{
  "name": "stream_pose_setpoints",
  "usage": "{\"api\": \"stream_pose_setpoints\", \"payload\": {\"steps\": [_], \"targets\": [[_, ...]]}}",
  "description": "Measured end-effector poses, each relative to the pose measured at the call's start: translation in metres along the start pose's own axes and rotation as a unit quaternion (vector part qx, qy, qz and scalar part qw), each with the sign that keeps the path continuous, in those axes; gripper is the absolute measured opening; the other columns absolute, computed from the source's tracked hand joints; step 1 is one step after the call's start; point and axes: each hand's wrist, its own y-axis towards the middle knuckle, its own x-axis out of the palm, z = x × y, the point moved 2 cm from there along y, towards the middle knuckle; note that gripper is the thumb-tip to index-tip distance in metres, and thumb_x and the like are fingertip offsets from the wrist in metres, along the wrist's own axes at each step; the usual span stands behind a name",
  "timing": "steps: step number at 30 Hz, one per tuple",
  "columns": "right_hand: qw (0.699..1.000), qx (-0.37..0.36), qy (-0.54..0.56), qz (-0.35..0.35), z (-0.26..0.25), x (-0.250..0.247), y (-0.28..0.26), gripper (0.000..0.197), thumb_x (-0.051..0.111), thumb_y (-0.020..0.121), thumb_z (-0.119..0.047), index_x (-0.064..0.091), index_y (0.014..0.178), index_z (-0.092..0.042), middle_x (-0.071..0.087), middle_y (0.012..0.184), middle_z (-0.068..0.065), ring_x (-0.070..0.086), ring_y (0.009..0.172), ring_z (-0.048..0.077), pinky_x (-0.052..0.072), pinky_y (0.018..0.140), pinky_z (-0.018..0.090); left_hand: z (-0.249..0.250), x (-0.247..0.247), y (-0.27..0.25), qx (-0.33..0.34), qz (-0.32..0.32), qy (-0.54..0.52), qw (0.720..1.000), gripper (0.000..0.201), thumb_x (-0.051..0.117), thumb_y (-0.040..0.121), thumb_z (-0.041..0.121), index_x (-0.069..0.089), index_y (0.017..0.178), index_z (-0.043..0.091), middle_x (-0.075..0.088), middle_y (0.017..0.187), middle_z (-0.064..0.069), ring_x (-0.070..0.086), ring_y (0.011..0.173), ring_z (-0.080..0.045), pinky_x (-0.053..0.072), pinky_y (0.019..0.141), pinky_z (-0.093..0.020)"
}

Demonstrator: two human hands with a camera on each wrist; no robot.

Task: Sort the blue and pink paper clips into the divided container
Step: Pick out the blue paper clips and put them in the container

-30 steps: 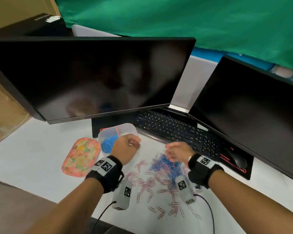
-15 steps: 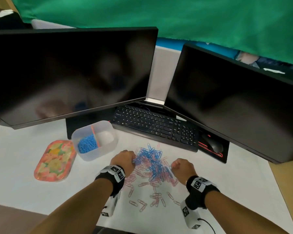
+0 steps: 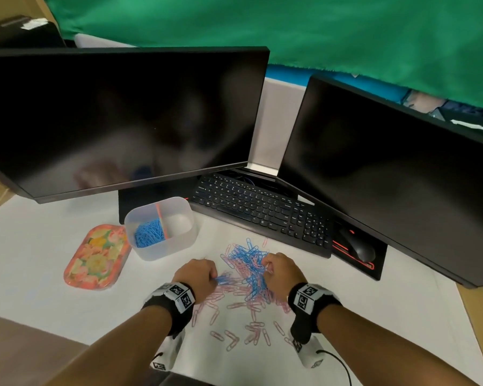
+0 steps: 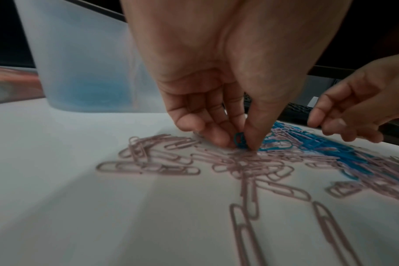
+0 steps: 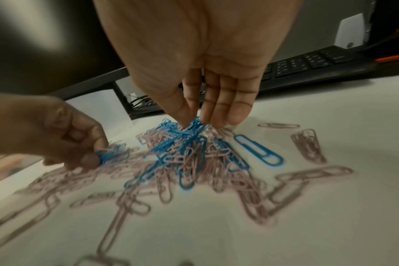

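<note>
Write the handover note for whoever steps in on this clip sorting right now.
Left hand: pinches a blue clip at the pile's left edge.
Right hand: pinches a bunch of blue clips at the top of the mixed pile.
Divided container: behind and left of the pile; left compartment holds sorted blue clips, right compartment looks empty.
Done: part of the blue.
Left: remaining blue, then all the pink clips on the table.

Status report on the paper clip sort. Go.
Left hand pinches blue clips; right hand pinches a blue bunch atop the pile. Container: blue in left compartment, right looks empty. Nothing in the way.
</note>
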Motion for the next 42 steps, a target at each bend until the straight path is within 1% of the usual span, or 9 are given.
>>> {"api": "stream_pose_setpoints", "payload": {"steps": [5,15,19,24,27,29,32,35,42], "targets": [[0.999,-0.046,-0.020,-0.013,0.008,0.013,-0.008,0.034,0.054,0.092,-0.026,0.054,0.126,-0.029,0.051,0.113,-0.002,0.056,0.099,0.017,0.050,0.091,0.034,-0.005,-0.008,0.000,-0.003,0.011,-0.055,0.998,0.015,0.057,0.083,0.023,0.070,0.076,0.020,0.070,0.080,0.004,0.064,0.078,-0.018,0.052,0.072,-0.026],[0.998,-0.064,-0.020,-0.003,0.028,0.012,-0.019,0.016,0.055,0.089,-0.019,0.062,0.102,-0.025,0.049,0.097,-0.009,0.052,0.093,0.012,0.047,0.084,0.024,-0.008,-0.020,0.005,-0.022,0.014,-0.205,0.978,0.024,0.058,0.080,0.005,0.071,0.071,0.022,0.072,0.074,0.005,0.067,0.075,-0.014,0.056,0.076,-0.026],[0.996,-0.064,-0.046,-0.033,0.032,0.009,-0.023,0.016,0.054,0.089,-0.019,0.063,0.100,-0.024,0.048,0.093,-0.007,0.050,0.090,0.012,0.043,0.079,0.022,-0.011,-0.015,0.004,-0.031,0.008,-0.276,0.961,0.019,0.058,0.081,0.002,0.067,0.081,0.019,0.073,0.069,0.001,0.065,0.065,-0.011,0.054,0.076,-0.028],[0.999,-0.029,-0.025,0.002,0.027,-0.005,-0.014,0.015,0.054,0.088,-0.017,0.063,0.097,-0.024,0.053,0.097,-0.005,0.055,0.092,0.013,0.048,0.084,0.028,-0.008,-0.014,-0.003,-0.052,-0.012,-0.469,0.882,0.031,0.051,0.085,-0.011,0.063,0.107,0.007,0.066,0.066,-0.009,0.055,0.055,-0.015,0.045,0.057,-0.023],[0.999,-0.010,-0.005,0.032,0.018,-0.014,-0.003,0.020,0.052,0.088,-0.013,0.062,0.102,-0.022,0.056,0.103,-0.004,0.056,0.095,0.014,0.048,0.085,0.028,-0.006,-0.015,-0.007,-0.090,-0.022,-0.540,0.837,0.033,0.040,0.086,-0.013,0.067,0.101,-0.002,0.050,0.070,-0.018,0.039,0.056,-0.020,0.034,0.057,-0.029],[0.999,-0.012,-0.008,0.031,0.009,-0.019,0.005,0.021,0.050,0.088,-0.012,0.061,0.101,-0.024,0.056,0.102,-0.005,0.055,0.092,0.014,0.046,0.083,0.028,-0.006,-0.014,-0.008,-0.085,-0.030,-0.508,0.857,0.034,0.036,0.088,-0.010,0.069,0.091,-0.004,0.047,0.065,-0.014,0.038,0.057,-0.020,0.033,0.057,-0.030],[0.999,-0.026,0.011,0.024,-0.007,-0.021,0.017,0.021,0.049,0.088,-0.011,0.062,0.098,-0.025,0.061,0.103,-0.003,0.058,0.090,0.014,0.049,0.082,0.028,-0.008,-0.014,-0.012,-0.041,-0.037,-0.391,0.919,0.029,0.046,0.090,0.000,0.071,0.083,0.012,0.058,0.057,-0.001,0.049,0.059,-0.021,0.043,0.061,-0.030],[0.998,-0.049,0.038,0.002,-0.024,-0.016,0.021,0.023,0.049,0.089,-0.011,0.064,0.101,-0.022,0.064,0.098,-0.001,0.061,0.086,0.014,0.051,0.078,0.026,-0.006,-0.018,-0.014,-0.018,-0.002,-0.259,0.966,0.020,0.056,0.086,0.009,0.065,0.091,0.026,0.066,0.071,0.003,0.059,0.068,-0.016,0.047,0.067,-0.023],[0.999,-0.018,0.039,0.016,-0.023,-0.014,0.025,0.021,0.052,0.086,-0.012,0.065,0.098,-0.023,0.062,0.088,-0.005,0.062,0.082,0.017,0.053,0.077,0.029,0.001,-0.034,-0.015,0.013,0.076,-0.115,0.990,0.026,0.050,0.086,0.010,0.073,0.092,0.018,0.070,0.095,0.002,0.063,0.087,-0.018,0.048,0.078,-0.020]]}}
